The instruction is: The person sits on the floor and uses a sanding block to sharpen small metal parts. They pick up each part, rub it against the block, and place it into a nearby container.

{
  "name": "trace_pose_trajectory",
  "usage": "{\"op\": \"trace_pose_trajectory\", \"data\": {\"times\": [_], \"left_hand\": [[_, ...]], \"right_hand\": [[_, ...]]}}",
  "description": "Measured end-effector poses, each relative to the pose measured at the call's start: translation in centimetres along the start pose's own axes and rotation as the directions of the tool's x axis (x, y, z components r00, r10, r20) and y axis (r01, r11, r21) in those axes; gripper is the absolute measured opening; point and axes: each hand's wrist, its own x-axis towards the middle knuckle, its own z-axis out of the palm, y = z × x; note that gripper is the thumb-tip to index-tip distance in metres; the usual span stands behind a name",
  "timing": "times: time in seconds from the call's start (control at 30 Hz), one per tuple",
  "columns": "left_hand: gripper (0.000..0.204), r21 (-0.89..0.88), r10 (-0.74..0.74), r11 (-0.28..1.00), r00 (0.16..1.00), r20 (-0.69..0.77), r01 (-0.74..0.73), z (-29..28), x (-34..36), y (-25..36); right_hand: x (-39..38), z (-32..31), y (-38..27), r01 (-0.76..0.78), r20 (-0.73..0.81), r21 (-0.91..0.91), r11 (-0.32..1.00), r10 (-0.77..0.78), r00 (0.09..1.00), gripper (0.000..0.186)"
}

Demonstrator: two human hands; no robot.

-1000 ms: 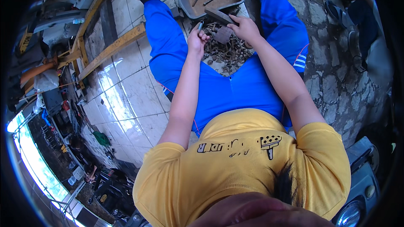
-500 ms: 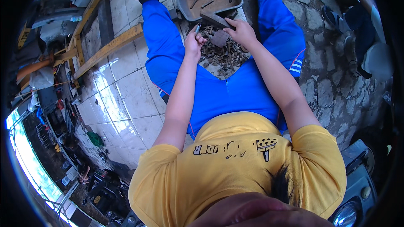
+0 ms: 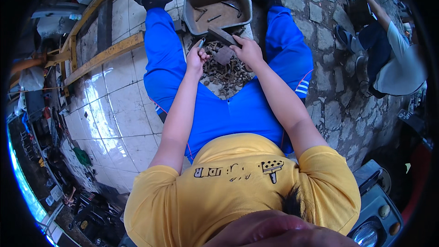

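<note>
Between my spread legs lies a pile of rusty bolts and small metal parts. My left hand, on the pile's left side, has its fingers closed round a small silvery metal cylinder that sticks up past them. Opposite it, my right hand grips the near end of a dark, flat rectangular bar, which slants over the pile's far side. I cannot make out what the bar is made of. A squarish rusty block sits on the pile between my hands.
Past the pile stands a grey tub with a few metal tools in it. A yellow wooden frame borders the tiled floor at left. Another person is low on the stone paving at right. A vehicle headlight shows behind my right side.
The whole view has shifted, so my hands, legs and the tub appear farther left and lower. More of the other person shows at right. My grips look the same.
</note>
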Motion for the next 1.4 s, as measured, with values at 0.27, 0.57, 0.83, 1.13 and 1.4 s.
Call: {"op": "trace_pose_trajectory", "data": {"times": [0.27, 0.57, 0.83, 1.13, 1.4], "left_hand": [[0.046, -0.005, -0.006, 1.0, 1.0, 0.01, 0.006, -0.1, 0.0, -0.1], [0.051, 0.033, 0.011, 0.999, 1.0, -0.014, -0.01, -0.3, 0.1, 0.3], [0.052, 0.037, 0.015, 0.999, 1.0, 0.003, -0.015, 0.5, -0.6, 0.5], [0.05, -0.023, 0.005, 1.0, 1.0, -0.015, -0.005, 0.7, -0.8, 0.7], [0.054, 0.0, -0.003, 1.0, 1.0, 0.003, 0.003, 0.7, -0.7, 0.7]], "right_hand": [[0.0, 0.1, -0.2, 0.013, 0.007, -0.002, 1.0, -0.013, 1.0, 0.052], [-0.4, -0.1, -1.4, 0.14, -0.05, -0.007, 0.99, -0.14, 0.989, 0.056], [-0.4, -1.1, -1.5, 0.261, -0.104, 0.083, 0.962, -0.253, 0.962, 0.053], [0.0, 0.6, 0.1, 0.138, 0.002, 0.05, 0.989, -0.139, 0.99, 0.054], [0.1, 0.5, -0.2, 0.151, -0.027, 0.043, 0.988, -0.15, 0.988, 0.054]]}}
